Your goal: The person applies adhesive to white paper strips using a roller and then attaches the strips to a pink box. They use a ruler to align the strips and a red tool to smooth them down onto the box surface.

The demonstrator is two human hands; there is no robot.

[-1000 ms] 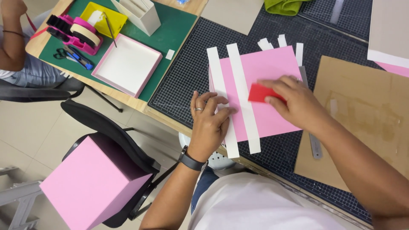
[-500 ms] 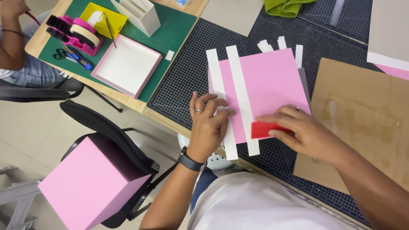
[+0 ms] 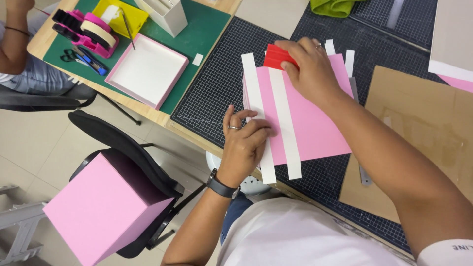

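Observation:
A pink sheet (image 3: 315,123) lies on the black gridded cutting mat (image 3: 217,83), with two long white strips (image 3: 285,123) laid along its left part. My left hand (image 3: 244,140) presses flat on the left white strip (image 3: 256,93) near the sheet's lower left. My right hand (image 3: 310,69) grips a red flat scraper (image 3: 277,57) pressed at the far end of the strips. A dark watch sits on my left wrist.
A brown cardboard sheet (image 3: 419,128) lies to the right, a metal ruler (image 3: 363,175) beside the pink sheet. On the green mat (image 3: 207,29) are a shallow pink-edged tray (image 3: 147,70), a pink tape dispenser (image 3: 91,29), scissors (image 3: 81,56). A pink box (image 3: 101,212) rests on a black chair. Another person's arm (image 3: 12,47) is at far left.
My right hand has slid the red scraper from the near end of the strips up to their far end. My left hand has stayed pressed on the left strip.

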